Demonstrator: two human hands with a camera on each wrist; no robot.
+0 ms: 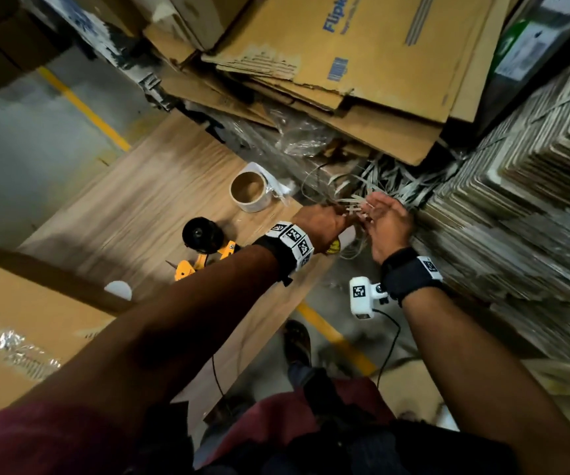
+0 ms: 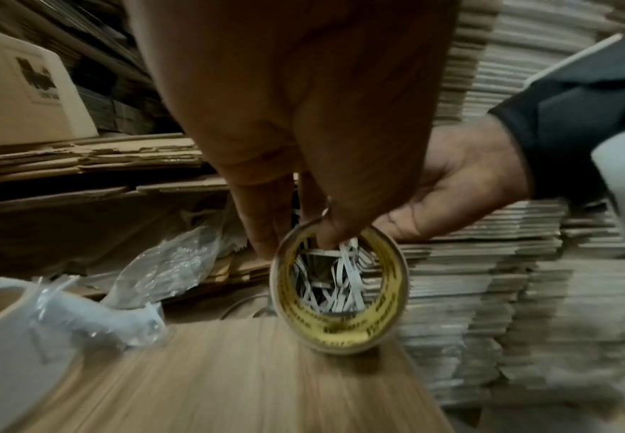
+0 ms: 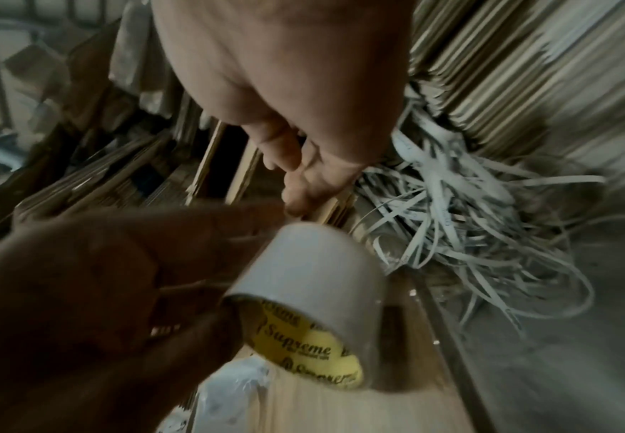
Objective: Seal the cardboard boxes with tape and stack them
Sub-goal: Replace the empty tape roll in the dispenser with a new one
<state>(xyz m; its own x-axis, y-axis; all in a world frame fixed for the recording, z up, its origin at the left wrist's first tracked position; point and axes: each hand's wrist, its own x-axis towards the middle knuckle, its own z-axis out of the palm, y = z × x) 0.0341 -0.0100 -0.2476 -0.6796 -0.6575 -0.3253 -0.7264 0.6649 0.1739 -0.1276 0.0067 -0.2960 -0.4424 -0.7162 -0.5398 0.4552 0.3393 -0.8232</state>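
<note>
Tape roll [image 3: 314, 304], yellow core printed "Supreme", pinched by left hand [image 3: 92, 296]

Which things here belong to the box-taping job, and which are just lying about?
Job: tape roll held by the left hand; spare tape roll; tape dispenser; cardboard box.
Lying about: strapping offcuts; crumpled plastic wrap; flattened cartons.

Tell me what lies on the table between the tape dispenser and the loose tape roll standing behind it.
Nothing: in the head view only bare wooden table shows between the dispenser and the roll.
</note>
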